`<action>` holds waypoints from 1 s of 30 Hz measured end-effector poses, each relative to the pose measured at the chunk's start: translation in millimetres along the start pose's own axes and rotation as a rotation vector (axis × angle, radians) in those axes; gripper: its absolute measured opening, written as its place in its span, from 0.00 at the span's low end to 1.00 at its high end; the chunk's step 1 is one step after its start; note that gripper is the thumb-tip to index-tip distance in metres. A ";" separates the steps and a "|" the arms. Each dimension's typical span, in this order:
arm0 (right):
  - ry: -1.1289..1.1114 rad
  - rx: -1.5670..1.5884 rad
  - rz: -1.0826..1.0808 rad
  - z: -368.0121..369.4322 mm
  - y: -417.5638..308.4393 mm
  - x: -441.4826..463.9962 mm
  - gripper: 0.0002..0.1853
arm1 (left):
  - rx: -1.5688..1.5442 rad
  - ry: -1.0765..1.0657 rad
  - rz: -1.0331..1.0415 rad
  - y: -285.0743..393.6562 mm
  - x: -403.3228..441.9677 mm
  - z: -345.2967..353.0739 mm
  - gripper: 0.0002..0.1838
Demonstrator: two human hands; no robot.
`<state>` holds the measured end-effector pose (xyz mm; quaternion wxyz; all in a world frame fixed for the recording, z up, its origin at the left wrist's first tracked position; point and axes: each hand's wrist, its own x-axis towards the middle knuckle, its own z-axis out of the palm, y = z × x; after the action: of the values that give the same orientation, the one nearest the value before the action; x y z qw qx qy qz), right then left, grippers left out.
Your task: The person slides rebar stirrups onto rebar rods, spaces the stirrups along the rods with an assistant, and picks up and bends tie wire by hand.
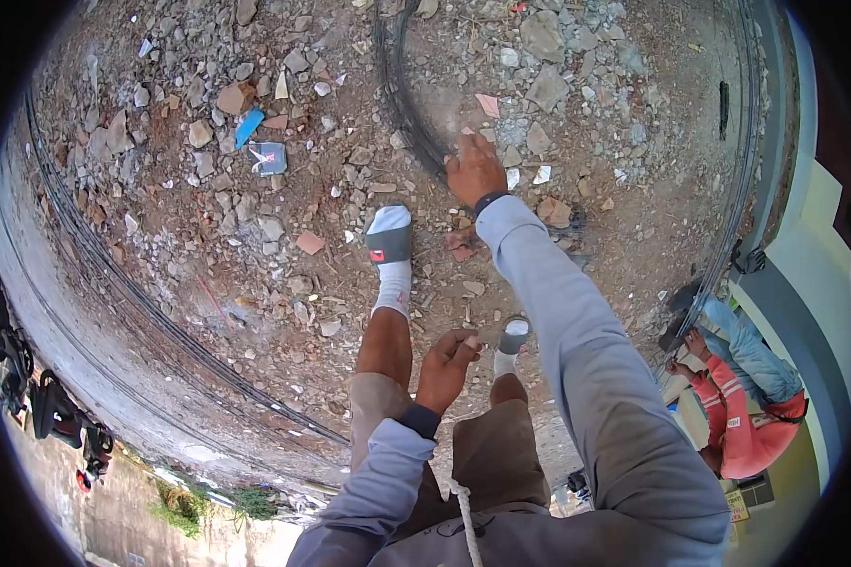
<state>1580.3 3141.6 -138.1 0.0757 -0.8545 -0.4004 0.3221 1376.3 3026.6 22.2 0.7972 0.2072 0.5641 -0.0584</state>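
Observation:
A bundle of black cables (408, 118) curves down over the rubble from the top of the view. My right hand (477, 172) reaches forward and is closed at the lower end of that bundle, its thumb side against the cables; part of the grip is hidden. Close to my body, between my knees, my left hand (446, 370) has its fingers curled and the thumb pressed on them. Whether anything small is inside them cannot be seen. Between the hands, my sandalled foot (389, 241) in a white sock stands on the ground.
Broken stones (542, 38) and tile pieces cover the ground. Long black cables (161, 293) sweep along the left, and more cables (749, 142) run down the right. A person in a red top (761, 425) crouches by the wall, hands at those cables. Parked motorcycles (57, 411) stand far left.

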 end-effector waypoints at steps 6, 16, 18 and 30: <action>0.194 -0.162 -0.164 29.5 14.9 49.4 0.19 | -0.123 0.087 -0.087 16.2 9.2 -10.7 0.12; -0.028 -0.256 0.276 21.9 48.1 56.0 0.28 | -0.168 0.042 -0.138 30.5 12.8 -2.4 0.13; -0.455 -0.069 0.463 41.5 61.0 44.1 0.29 | -0.165 0.039 -0.149 35.2 9.8 -1.0 0.14; 0.059 -0.245 0.306 124.7 36.4 -13.6 0.40 | -0.128 0.022 -0.129 32.8 10.3 -0.7 0.12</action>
<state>1520.8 3091.3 -243.0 -0.0670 -0.9173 -0.2999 0.2534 1390.1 3058.2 21.1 0.7972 0.1199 0.5873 -0.0712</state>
